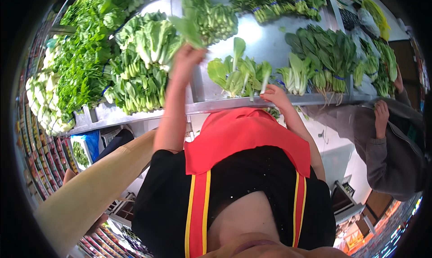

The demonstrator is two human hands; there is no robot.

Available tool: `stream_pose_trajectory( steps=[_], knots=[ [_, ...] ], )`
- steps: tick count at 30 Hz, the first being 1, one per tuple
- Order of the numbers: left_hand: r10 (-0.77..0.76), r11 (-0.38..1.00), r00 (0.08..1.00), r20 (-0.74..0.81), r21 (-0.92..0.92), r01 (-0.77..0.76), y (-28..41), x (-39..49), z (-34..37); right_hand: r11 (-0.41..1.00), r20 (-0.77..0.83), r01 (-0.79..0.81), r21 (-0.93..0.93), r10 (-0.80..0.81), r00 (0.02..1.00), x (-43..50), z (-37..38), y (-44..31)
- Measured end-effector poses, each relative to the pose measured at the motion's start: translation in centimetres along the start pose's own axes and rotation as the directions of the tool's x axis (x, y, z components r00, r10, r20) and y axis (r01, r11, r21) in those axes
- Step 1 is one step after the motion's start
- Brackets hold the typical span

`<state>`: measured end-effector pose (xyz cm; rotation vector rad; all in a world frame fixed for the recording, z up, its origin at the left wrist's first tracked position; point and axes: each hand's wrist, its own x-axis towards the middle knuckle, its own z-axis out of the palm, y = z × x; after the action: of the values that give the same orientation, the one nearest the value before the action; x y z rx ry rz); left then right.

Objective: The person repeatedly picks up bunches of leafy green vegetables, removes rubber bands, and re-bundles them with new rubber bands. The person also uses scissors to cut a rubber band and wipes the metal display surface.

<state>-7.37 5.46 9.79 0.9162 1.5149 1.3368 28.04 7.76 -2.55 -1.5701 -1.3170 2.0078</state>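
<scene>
My left hand [190, 57] is raised over the metal produce counter [260, 48], shut on a green vegetable leaf [187, 31] that is blurred. At the counter's front edge, the fingers of my right hand [275, 95] pinch the pale lower end of a leafy stalk [266, 77]. Just left of it lies a loose group of bok choy [233, 80], with one tall leaf standing up from it. Another small bunch of pale-stemmed greens [297, 75] rests to the right of my right hand.
Bundled greens [145, 92] and leafy herbs [84, 69] fill the left side. Dark leafy bunches [324, 52] with blue bands sit at the right. Beside me on the right stands a person in a grey jacket [391, 160]. A long tan panel [101, 180] slants at my left.
</scene>
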Motion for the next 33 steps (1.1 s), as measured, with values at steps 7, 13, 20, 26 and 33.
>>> stream_pose_trajectory(
  steps=[7, 13, 20, 26, 33],
  knots=[
    [0.371, 0.703, 0.767, -0.524, 0.698, 0.137, 2.7, 5.1, -16.2, 0.95, -0.061, 0.074, -0.304, -0.097, 0.993, -0.5, -2.4, 3.6],
    [0.45, 0.224, 0.768, -0.456, 0.89, 0.397, -2.4, 5.4, -16.3, 0.95, -0.121, 0.082, -0.301, -0.124, 0.985, -2.7, -3.8, 4.2],
    [0.231, 0.134, 0.808, -0.542, 0.84, 0.525, -4.2, 6.8, -13.8, 0.975, -0.126, 0.022, -0.222, -0.051, 0.991, -3.8, -4.7, 3.8],
    [-0.198, 0.914, 0.766, -0.612, 0.166, 0.369, -0.5, 6.2, -17.5, 0.976, -0.074, 0.069, -0.207, -0.086, 0.994, -3.2, -3.6, 2.7],
    [-0.211, 0.776, 0.976, 0.062, -0.596, 0.206, 1.7, 1.6, -8.4, 0.925, 0.157, 0.327, -0.192, -0.3, 0.941, -2.8, 2.1, -7.5]
  ],
)
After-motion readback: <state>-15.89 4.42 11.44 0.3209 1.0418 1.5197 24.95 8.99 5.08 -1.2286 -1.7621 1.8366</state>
